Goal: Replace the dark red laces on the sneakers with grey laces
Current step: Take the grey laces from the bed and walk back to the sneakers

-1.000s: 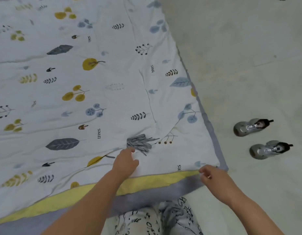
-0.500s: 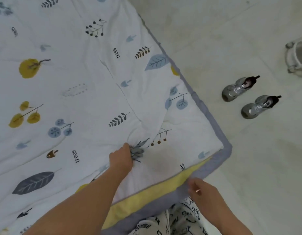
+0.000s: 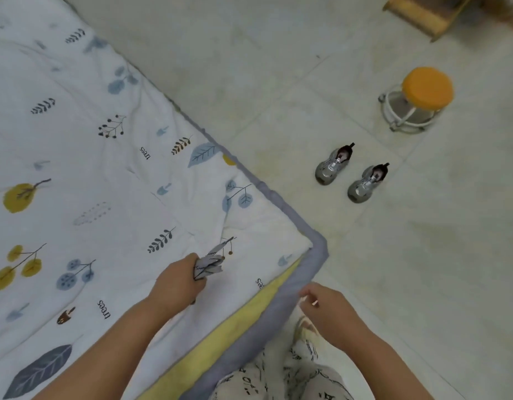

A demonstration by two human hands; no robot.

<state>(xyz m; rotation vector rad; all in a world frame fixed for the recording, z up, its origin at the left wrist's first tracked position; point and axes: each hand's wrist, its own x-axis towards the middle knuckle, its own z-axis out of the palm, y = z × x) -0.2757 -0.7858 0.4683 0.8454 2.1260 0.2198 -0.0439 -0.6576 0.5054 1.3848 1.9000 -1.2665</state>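
Note:
My left hand [image 3: 179,281] grips a bundle of grey laces [image 3: 210,262] just above the patterned quilt, near its corner. My right hand [image 3: 326,308] hovers off the quilt's grey border with its fingers loosely curled; whether it holds anything is unclear. Two small grey sneakers [image 3: 333,164] [image 3: 366,183] stand side by side on the floor to the right, toes pointing toward me. Their lace colour is too small to make out.
A white quilt [image 3: 105,183] printed with leaves, edged in yellow and grey, covers the left half. A low stool with an orange seat [image 3: 427,88] stands beyond the sneakers. A wooden piece [image 3: 419,13] sits at the top right. The floor is pale tile.
My left hand closed round the grey laces and lifted them off the quilt. The view swung right, bringing the sneakers closer to centre and the stool into sight.

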